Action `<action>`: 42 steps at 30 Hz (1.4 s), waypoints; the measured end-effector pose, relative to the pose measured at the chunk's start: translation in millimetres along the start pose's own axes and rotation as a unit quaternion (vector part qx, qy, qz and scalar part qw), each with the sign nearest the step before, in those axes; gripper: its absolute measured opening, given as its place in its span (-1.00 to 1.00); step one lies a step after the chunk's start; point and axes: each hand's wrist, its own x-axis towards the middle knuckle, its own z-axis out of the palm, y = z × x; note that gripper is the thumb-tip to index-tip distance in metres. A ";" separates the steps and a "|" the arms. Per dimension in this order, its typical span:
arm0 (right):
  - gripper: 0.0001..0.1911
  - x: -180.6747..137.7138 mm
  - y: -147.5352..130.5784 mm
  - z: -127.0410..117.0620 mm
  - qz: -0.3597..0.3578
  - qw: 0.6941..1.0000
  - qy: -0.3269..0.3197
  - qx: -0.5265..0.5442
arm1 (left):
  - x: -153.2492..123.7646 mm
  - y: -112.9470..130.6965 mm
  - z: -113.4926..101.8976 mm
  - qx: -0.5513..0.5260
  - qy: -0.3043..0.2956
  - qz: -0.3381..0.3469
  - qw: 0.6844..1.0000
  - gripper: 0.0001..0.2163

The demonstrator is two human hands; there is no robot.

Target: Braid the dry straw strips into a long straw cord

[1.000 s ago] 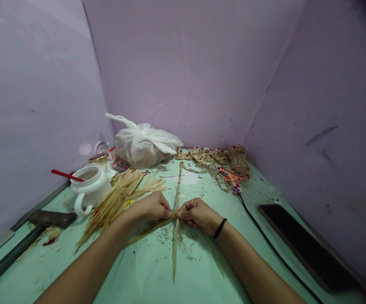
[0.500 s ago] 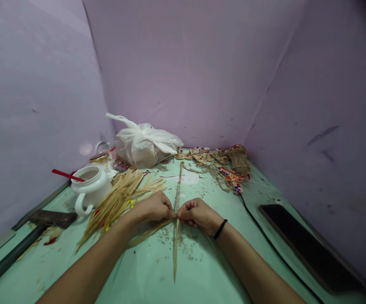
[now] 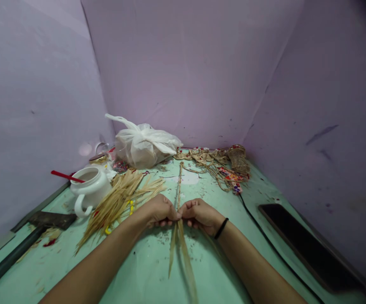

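Observation:
My left hand (image 3: 164, 210) and my right hand (image 3: 200, 214) meet in the middle of the table, their fingertips pinched together on dried leaf strips. From that pinch a thin braid (image 3: 179, 183) runs straight away from me to its far end below the white bag. Loose ends of the dried leaf strips (image 3: 186, 261) hang toward me under the hands, one long and one shorter, with another faint strip beside my right wrist. My right wrist wears a black band. The exact crossing of the strips is hidden by my fingers.
Left of my hands lies a bundle of dried leaves (image 3: 115, 202), beside a white pot (image 3: 89, 190) with a red stick and a hammer-like tool (image 3: 51, 219). A tied plastic bag (image 3: 145, 145) and braided cords (image 3: 208, 158) sit behind; a dark phone (image 3: 306, 245) lies right.
The strip that stretched left under my left hand now hangs toward me in the middle. Another strip's end shows beside my right wrist. Both hands stay pinched, the left slightly further right.

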 end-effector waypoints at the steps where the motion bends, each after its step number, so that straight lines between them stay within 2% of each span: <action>1: -0.94 0.2 0.2 -0.5 0.004 1.000 -0.001 0.003 | -0.1 -0.3 0.6 0.004 0.017 0.010 1.000 -0.82; 5: -0.95 1.4 0.5 -2.4 0.004 1.000 -0.020 0.022 | -1.6 -0.8 3.8 -0.033 0.040 0.034 0.998 -0.83; 7: -0.95 1.4 0.8 -2.9 -0.003 0.999 -0.039 0.034 | -2.2 -1.5 6.7 -0.065 0.021 0.031 0.997 -0.81; 9: -0.95 0.8 1.3 -2.7 -0.013 0.998 -0.052 0.036 | -2.2 -2.6 10.6 -0.108 -0.024 0.029 0.993 -0.81; 11: -0.95 -0.4 2.1 -1.9 -0.024 0.998 -0.044 0.027 | -1.7 -3.7 14.4 -0.145 -0.055 0.018 0.988 -0.83; 16: -0.94 -4.6 4.6 -0.4 -0.048 0.999 -0.016 0.003 | -2.1 -5.1 17.9 -0.159 0.004 -0.021 0.987 -0.83; 21: -0.90 -10.6 9.9 -0.7 -0.066 0.998 0.014 0.019 | -4.2 -6.6 19.7 -0.235 -0.026 -0.006 0.972 -0.95; 26: -0.87 -14.4 11.1 4.1 -0.062 0.996 0.038 0.044 | -3.0 -7.6 27.1 -0.204 0.049 0.023 0.977 -0.98; 30: -0.85 -15.4 10.0 4.0 -0.056 0.995 0.018 0.076 | -2.8 -7.6 28.9 -0.171 0.079 0.032 0.982 -0.97; 33: -0.85 -16.3 9.6 0.1 -0.052 0.994 -0.014 0.094 | -3.0 -7.8 26.4 -0.161 0.071 0.025 0.984 -0.97; 38: -0.85 -18.1 7.0 -2.6 -0.052 0.998 -0.009 0.046 | -2.1 -8.8 22.3 -0.162 0.008 0.038 0.986 -0.94; 42: -0.89 -17.3 6.6 -0.4 -0.046 0.999 -0.008 0.025 | -0.6 -9.4 23.7 -0.172 0.043 0.008 0.984 -0.95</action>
